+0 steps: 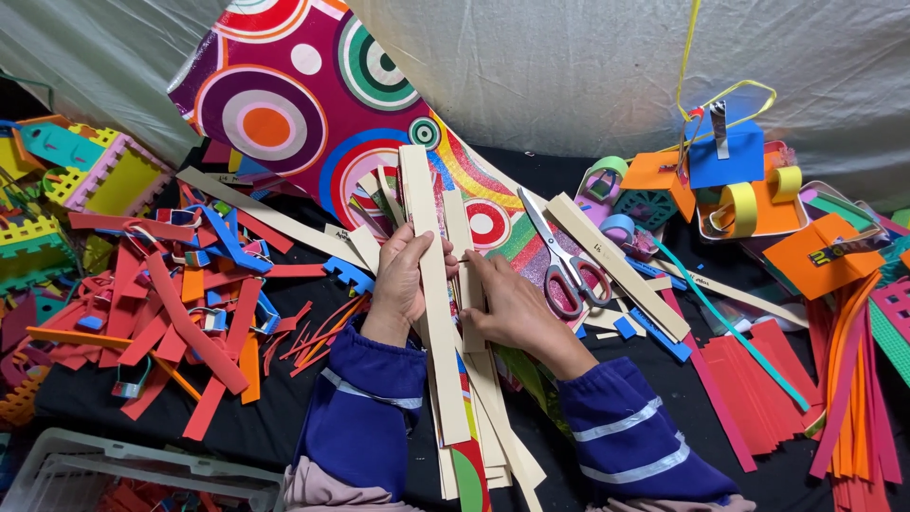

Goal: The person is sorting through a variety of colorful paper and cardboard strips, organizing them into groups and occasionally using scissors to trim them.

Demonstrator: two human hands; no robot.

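Head view, left hand [403, 275] at centre, fingers curled around a long cream paper strip [431, 284], right hand [507, 303] at its 3 o'clock, fingers flat on neighbouring cream strips [488, 398], red-handled scissors [567, 261] at 2 o'clock, red strips [190, 322] at 9 o'clock

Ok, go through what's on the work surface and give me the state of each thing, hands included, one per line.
Left hand: gripping a long cream strip.
Right hand: pressing flat on the neighbouring cream strips.
Long cream strip: lying lengthwise, held.
Grey scissors with pink-lined handles: lying closed, untouched.
Circle-patterned sheet: curled up at the back.
Red foam strips: scattered loose.
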